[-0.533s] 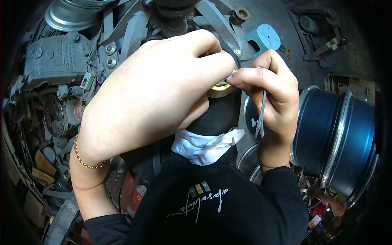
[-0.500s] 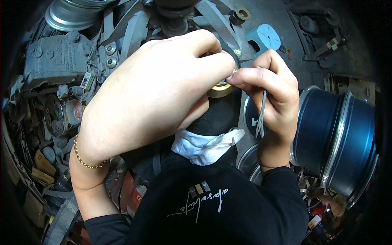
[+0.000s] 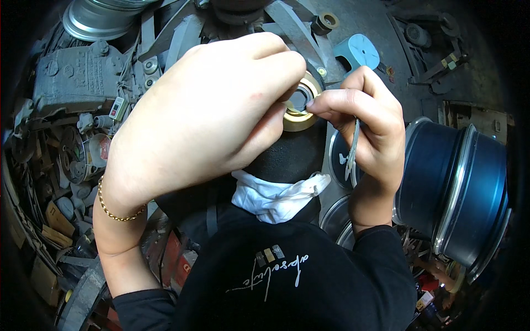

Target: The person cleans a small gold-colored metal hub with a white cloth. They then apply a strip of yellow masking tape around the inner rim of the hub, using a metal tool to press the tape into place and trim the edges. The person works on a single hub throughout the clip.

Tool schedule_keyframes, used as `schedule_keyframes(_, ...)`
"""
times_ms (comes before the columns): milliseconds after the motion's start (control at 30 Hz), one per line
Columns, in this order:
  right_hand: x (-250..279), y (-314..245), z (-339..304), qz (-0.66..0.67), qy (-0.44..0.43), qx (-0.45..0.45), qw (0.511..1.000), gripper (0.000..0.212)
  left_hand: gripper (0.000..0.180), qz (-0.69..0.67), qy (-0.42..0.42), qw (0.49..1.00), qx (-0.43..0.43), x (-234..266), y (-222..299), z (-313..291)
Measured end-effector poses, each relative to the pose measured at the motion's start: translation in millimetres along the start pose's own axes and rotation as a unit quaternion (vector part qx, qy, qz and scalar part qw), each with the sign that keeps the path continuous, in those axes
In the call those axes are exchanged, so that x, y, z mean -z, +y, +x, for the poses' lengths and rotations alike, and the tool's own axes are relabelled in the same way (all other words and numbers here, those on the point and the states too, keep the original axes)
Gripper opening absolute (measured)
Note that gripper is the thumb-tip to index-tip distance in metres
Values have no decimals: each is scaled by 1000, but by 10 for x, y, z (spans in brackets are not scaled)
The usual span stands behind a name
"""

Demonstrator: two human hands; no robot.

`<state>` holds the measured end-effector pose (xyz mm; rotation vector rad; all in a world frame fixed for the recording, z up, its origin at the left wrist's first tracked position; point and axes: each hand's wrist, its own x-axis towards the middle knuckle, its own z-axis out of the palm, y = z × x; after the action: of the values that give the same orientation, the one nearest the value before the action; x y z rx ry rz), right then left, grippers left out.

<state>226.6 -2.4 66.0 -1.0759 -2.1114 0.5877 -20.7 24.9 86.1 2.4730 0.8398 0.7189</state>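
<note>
A gold-coloured ring (image 3: 301,123) with a grey round middle is above my black-clad leg. My left hand (image 3: 221,99), wearing a gold chain bracelet on the wrist, covers the ring's left side with its fingers curled closed; what they grip is hidden. Just right of the ring is my right hand (image 3: 367,118), its thumb and forefinger pinched together at the ring's inner edge. A thin grey strip-like tool (image 3: 353,148) hangs down out of that closed hand. Below the ring, a crumpled white cloth (image 3: 276,198) lies on my lap.
Large blue wheel rims (image 3: 433,176) stand at right, close to my right arm. A light-blue stool (image 3: 359,52) and a tape roll (image 3: 327,22) are farther off. At left are a grey metal casting (image 3: 77,74), a silver rim (image 3: 99,22) and cluttered parts.
My left hand has shifted slightly left and up, uncovering more of the ring and its grey middle. My right hand has hardly moved.
</note>
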Motion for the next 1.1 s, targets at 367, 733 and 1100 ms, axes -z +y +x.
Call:
schedule_keyframes(367, -2, 26, 1, -23, -7, 12, 1000, 39, 19, -16, -5, 1000, 19, 13, -99, -43)
schedule_keyframes(733, 11, 36, 3, -23, -12, 9, 1000, 39, 19, -38, 18, 999, 17, 3, -84, -30)
schedule_keyframes(1100, -1, 64, -4, -20, -9, 17, 1000, 30, 20, -21, 6, 1000, 21, 11, 35, -91)
